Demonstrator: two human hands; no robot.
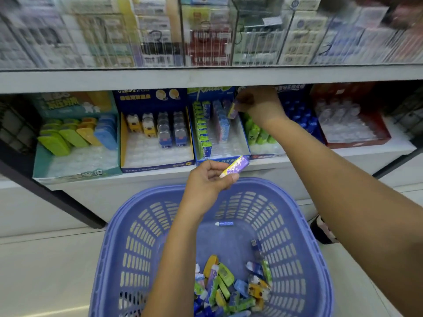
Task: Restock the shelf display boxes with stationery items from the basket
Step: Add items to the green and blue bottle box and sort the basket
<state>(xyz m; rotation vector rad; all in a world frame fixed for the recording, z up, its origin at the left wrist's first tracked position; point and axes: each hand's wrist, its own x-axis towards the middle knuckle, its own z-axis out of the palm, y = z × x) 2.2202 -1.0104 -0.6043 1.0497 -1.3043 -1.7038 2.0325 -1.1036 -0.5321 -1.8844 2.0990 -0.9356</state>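
Note:
A blue-purple plastic basket (128,236) stands on the floor below me, with several small wrapped stationery items (225,284) heaped at its near side. My left hand (207,181) hovers above the basket's far rim and pinches a purple and yellow eraser (235,167). My right hand (261,106) reaches into the shelf and holds a second purple eraser (233,109) over the back of the blue display box (246,143). That box holds a row of green erasers (202,131) and a row of blue ones (223,126).
Further display boxes line the shelf: a teal box (75,165) at the left, a blue and yellow box (158,167) with animal-shaped items, green items (257,133) and a red box (359,143) at the right. The upper shelf (206,77) overhangs them. A single blue item (224,223) lies in the basket.

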